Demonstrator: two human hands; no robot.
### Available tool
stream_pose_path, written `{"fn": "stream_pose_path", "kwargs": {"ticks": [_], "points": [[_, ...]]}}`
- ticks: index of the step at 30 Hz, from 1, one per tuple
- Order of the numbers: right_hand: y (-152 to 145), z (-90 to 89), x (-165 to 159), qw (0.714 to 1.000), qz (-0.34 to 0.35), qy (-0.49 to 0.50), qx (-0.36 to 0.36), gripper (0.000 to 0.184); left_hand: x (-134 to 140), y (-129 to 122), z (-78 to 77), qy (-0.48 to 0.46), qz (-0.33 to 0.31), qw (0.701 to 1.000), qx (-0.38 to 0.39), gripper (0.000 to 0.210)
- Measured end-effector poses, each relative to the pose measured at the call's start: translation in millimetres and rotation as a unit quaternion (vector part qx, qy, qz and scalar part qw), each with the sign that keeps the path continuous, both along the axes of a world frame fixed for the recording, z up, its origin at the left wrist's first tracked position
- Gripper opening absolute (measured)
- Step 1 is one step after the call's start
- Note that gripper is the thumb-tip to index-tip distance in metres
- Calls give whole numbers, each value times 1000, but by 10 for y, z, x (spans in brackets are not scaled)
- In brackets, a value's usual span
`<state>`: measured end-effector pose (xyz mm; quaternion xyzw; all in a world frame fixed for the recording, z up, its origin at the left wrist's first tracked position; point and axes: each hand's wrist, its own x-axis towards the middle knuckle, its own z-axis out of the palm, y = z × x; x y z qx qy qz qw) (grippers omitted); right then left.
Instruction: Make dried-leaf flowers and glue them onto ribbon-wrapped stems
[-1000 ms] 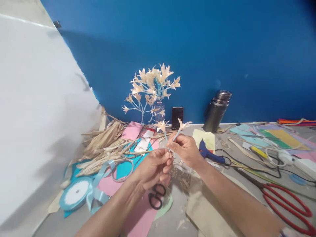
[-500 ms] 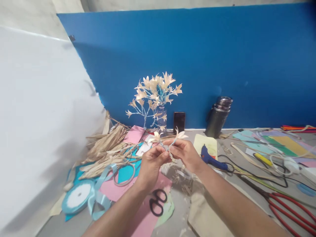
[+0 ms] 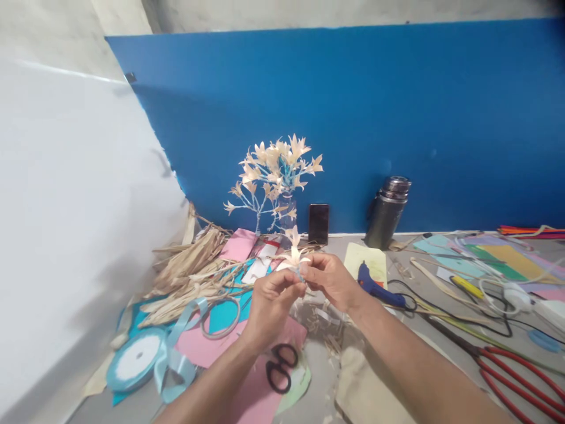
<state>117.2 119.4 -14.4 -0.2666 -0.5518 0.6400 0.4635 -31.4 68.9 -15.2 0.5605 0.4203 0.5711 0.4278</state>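
Between my two hands is a small sprig of cream artificial flowers [image 3: 294, 257] on a thin light-blue stem. My left hand [image 3: 274, 297] pinches the stem from the left, thumb and fingers pressed together below the petals. From the right, my right hand [image 3: 332, 281] grips the same sprig just under the blooms, its fingers closed. The fingertips hide most of the stem. Behind them a bunch of similar cream flowers [image 3: 282, 162] on blue stems stands in a clear bottle [image 3: 288, 215].
Left lie dried husks [image 3: 185, 265], a blue ribbon spool [image 3: 136, 359], a tape ring [image 3: 220, 318] and black-handled scissors [image 3: 282, 368]. Right are a blue glue gun [image 3: 379, 288], a yellow cutter [image 3: 468, 287] and red-handled shears [image 3: 521, 377]. A phone [image 3: 318, 224] and flask [image 3: 388, 212] stand behind.
The two blooms, spread apart to left and right before, now sit close together, one above the other. Both hands stay on the sprig. The view has tilted up slightly.
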Motion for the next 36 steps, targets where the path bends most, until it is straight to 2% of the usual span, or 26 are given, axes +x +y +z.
{"fn": "stream_pose_path", "kwargs": {"ticks": [5, 9, 13, 18, 23, 28, 30, 33, 36], "points": [[-69, 29, -39, 980, -143, -80, 115, 25, 4, 18, -58, 15, 87, 996, 24, 20], [-175, 83, -57, 946, -176, -142, 230, 11, 7, 7, -71, 48, 129, 989, 49, 17], [-193, 76, -73, 925, -205, -163, 274, 11, 6, -25, -18, 101, 137, 983, 71, 14], [-175, 31, -78, 931, -191, -171, 258, 11, -2, 5, -60, 52, 91, 994, 33, 14], [-183, 40, -67, 929, -173, -177, 277, 15, -37, 51, -67, 39, 58, 998, 8, 17], [-138, -6, -26, 967, -75, -111, 218, 20, -114, 91, 22, 34, -39, 996, -67, 29], [-112, -10, 1, 973, -38, -105, 202, 24, -138, 92, 50, 26, -67, 994, -76, 33], [-98, 21, 26, 962, -28, -144, 230, 24, -156, 68, 76, 42, -69, 994, -73, 31], [-131, 53, -3, 937, -66, -194, 283, 22, -162, 46, 74, 64, -64, 993, -81, 17]]}}
